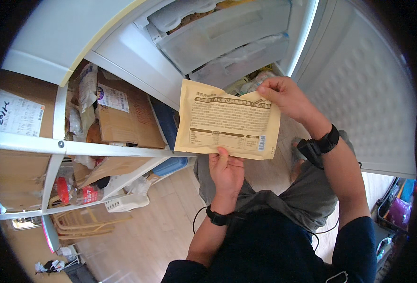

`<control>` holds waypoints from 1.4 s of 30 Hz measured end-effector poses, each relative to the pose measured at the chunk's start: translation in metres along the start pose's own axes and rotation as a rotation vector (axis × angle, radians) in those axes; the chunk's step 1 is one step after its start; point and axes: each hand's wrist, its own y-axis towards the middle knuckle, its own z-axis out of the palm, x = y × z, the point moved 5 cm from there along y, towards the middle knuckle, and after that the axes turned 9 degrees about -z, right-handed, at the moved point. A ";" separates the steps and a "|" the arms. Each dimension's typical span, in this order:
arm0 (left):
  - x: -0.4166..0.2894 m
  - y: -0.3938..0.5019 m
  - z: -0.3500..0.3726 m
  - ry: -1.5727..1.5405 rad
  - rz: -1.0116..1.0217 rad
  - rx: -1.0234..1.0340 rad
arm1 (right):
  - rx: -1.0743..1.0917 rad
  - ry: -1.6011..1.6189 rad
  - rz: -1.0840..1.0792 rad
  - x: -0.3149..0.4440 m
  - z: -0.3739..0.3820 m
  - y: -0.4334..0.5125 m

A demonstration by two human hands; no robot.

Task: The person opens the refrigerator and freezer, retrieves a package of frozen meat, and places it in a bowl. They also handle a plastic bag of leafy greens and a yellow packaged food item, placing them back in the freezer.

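Note:
A flat beige food packet (226, 122) with printed writing and a barcode faces up before me. My left hand (227, 169) grips its lower edge, thumb on the printed side. At its upper right corner, my right hand (282, 95) pinches the packet between thumb and fingers. The packet's top edge dips in the middle. Behind it stands an open freezer compartment with translucent drawers (226, 39); bagged items (258, 80) show in the lowest part, partly hidden by the packet and my right hand.
The open fridge door (367, 95) stands at the right. A white shelf frame (116, 149) at the left holds cardboard boxes (132, 116) and plastic bags. A white plastic basket (127, 203) sits low beside it. An open case (389, 212) with colourful items lies at the far right.

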 end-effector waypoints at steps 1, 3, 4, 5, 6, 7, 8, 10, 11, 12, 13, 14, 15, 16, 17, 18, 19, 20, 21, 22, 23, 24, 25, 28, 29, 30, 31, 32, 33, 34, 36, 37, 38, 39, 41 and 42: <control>-0.001 0.000 0.000 -0.018 0.004 -0.003 | 0.001 0.003 -0.004 0.000 0.001 0.001; -0.001 0.000 -0.001 -0.042 0.002 -0.001 | 0.003 -0.002 0.010 0.000 0.002 0.000; -0.001 0.001 -0.002 -0.049 -0.004 0.004 | 0.004 -0.010 0.029 -0.001 0.003 0.000; -0.001 0.001 -0.003 -0.061 -0.008 0.012 | 0.005 -0.019 0.048 -0.001 0.003 -0.001; -0.002 0.001 -0.004 -0.054 -0.017 0.011 | 0.007 -0.027 0.033 -0.001 0.004 0.000; -0.002 0.000 -0.006 -0.052 -0.026 0.012 | 0.010 -0.036 0.020 0.000 0.005 0.000; -0.003 0.000 -0.008 -0.053 -0.031 0.008 | 0.012 -0.045 0.007 0.001 0.005 0.000; -0.002 0.000 -0.009 -0.061 -0.035 0.012 | 0.008 -0.018 0.019 0.000 0.007 0.000; -0.002 0.000 -0.010 -0.070 -0.036 0.003 | 0.006 -0.014 0.048 -0.001 0.008 0.000; -0.002 0.000 -0.011 -0.067 -0.034 -0.012 | 0.012 -0.014 0.029 0.001 0.008 -0.001; -0.001 0.000 -0.012 -0.069 -0.033 -0.034 | 0.019 -0.026 0.033 0.001 0.009 -0.001; -0.001 0.000 -0.012 -0.079 -0.031 -0.034 | 0.022 -0.039 0.036 0.001 0.009 -0.001; -0.001 0.000 -0.012 -0.077 -0.034 -0.040 | 0.022 -0.035 0.035 0.002 0.010 -0.001; -0.001 0.001 -0.011 -0.083 -0.035 -0.023 | 0.017 -0.032 0.031 0.002 0.010 -0.001; -0.001 0.001 -0.010 -0.089 -0.030 -0.016 | 0.011 -0.030 0.027 0.002 0.010 -0.001; 0.000 0.001 -0.010 -0.086 -0.035 -0.022 | 0.015 -0.033 0.036 0.000 0.009 0.000; 0.000 0.000 -0.011 -0.083 -0.034 -0.039 | 0.019 -0.034 0.045 -0.001 0.009 0.000; 0.000 0.000 -0.012 -0.080 -0.032 -0.055 | 0.022 -0.036 0.054 -0.003 0.008 0.001; 0.000 0.000 -0.012 -0.085 -0.030 -0.057 | 0.034 -0.045 0.047 -0.004 0.008 0.002; 0.000 0.000 -0.013 -0.089 -0.029 -0.061 | 0.046 -0.054 0.041 -0.005 0.008 0.003; 0.000 0.000 -0.013 -0.098 -0.022 -0.045 | 0.059 -0.063 0.034 -0.007 0.008 0.003; 0.000 0.001 -0.014 -0.089 -0.032 -0.048 | 0.057 -0.047 0.032 -0.008 0.009 0.003; 0.000 0.001 -0.014 -0.085 -0.039 -0.032 | 0.055 -0.032 0.030 -0.009 0.009 0.004; 0.001 0.002 -0.014 -0.063 -0.043 -0.039 | 0.026 -0.033 0.026 -0.011 0.008 0.004; 0.001 0.002 -0.014 -0.054 -0.041 -0.050 | 0.018 -0.041 0.017 -0.011 0.007 0.005; 0.001 0.003 -0.014 -0.063 -0.044 -0.060 | 0.021 -0.026 0.033 -0.012 0.007 0.005; 0.002 0.002 -0.013 -0.073 -0.048 -0.071 | 0.029 -0.011 0.041 -0.013 0.008 0.005; 0.002 0.002 -0.013 -0.082 -0.051 -0.081 | 0.032 -0.003 0.060 -0.014 0.008 0.005; 0.003 0.002 -0.011 -0.074 -0.055 -0.069 | 0.033 0.008 0.054 -0.014 0.008 0.005; 0.003 0.002 -0.010 -0.068 -0.057 -0.054 | 0.030 0.009 0.059 -0.014 0.008 0.005; 0.003 0.002 -0.010 -0.071 -0.063 -0.043 | 0.028 0.000 0.055 -0.014 0.008 0.005; 0.004 0.002 -0.011 -0.081 -0.066 -0.048 | 0.030 -0.012 0.047 -0.013 0.007 0.004; 0.005 0.002 -0.012 -0.093 -0.073 -0.053 | 0.035 -0.026 0.054 -0.013 0.007 0.003; 0.005 0.002 -0.013 -0.102 -0.072 -0.052 | 0.040 -0.043 0.047 -0.013 0.007 0.001; 0.008 0.002 -0.016 -0.129 -0.073 -0.029 | 0.049 -0.096 0.069 -0.013 0.004 -0.003; 0.009 0.002 -0.017 -0.128 -0.089 -0.018 | 0.050 -0.077 0.063 -0.012 0.004 -0.005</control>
